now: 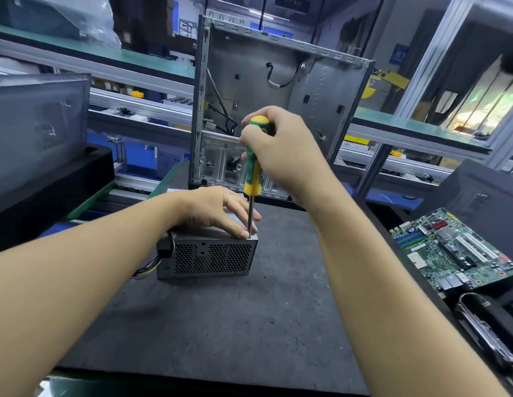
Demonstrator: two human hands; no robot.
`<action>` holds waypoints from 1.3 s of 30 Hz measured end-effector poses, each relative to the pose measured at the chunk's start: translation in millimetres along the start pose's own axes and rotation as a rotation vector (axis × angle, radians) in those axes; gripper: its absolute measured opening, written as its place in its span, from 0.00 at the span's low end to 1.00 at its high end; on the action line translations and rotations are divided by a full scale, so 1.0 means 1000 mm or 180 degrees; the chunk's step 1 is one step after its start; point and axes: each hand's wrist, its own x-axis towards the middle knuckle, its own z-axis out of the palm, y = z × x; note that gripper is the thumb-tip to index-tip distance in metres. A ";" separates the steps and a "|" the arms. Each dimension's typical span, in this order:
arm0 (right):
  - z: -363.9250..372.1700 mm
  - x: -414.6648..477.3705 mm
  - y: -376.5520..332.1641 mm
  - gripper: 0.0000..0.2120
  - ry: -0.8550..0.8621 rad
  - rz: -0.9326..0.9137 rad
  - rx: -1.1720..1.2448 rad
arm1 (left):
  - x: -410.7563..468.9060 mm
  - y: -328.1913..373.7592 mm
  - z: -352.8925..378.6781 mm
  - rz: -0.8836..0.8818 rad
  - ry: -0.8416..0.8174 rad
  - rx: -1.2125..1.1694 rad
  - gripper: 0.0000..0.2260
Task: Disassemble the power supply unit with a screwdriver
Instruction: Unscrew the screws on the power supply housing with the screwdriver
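My right hand (281,150) is curled round the green and yellow handle of the screwdriver (253,173). Thumb and fingers wrap it near the top, so the tool stands nearly upright. Its steel shaft runs straight down, and the tip sits at the near right corner of the top face of the power supply unit (212,257). My left hand (218,210) lies flat on that top face, fingers fairly straight and a little spread, pressing down and grasping nothing. One fingertip (245,233) rests right beside the tip of the shaft; whether it touches the steel I cannot tell.

The power supply unit is a grey metal box standing on the dark mat (220,325) in the middle of my bench, its perforated side facing me. A bundle of coloured wires (150,267) comes out of its left end and droops toward the mat.

Behind the box, at the far edge of the mat, a bare metal computer case (278,90) stands upright with its open side toward me and a black cable looped inside near the top. To my right, well apart from the box, a green motherboard (456,250) lies on a dark surface. To my left, a grey perforated panel (34,124) stands above a black block. Aluminium rails and green shelves run across behind the case.
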 end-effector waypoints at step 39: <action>-0.042 0.029 0.033 0.11 -0.0876 -0.0574 0.0423 | 0.010 0.003 -0.012 -0.0261 0.0493 -0.0251 0.12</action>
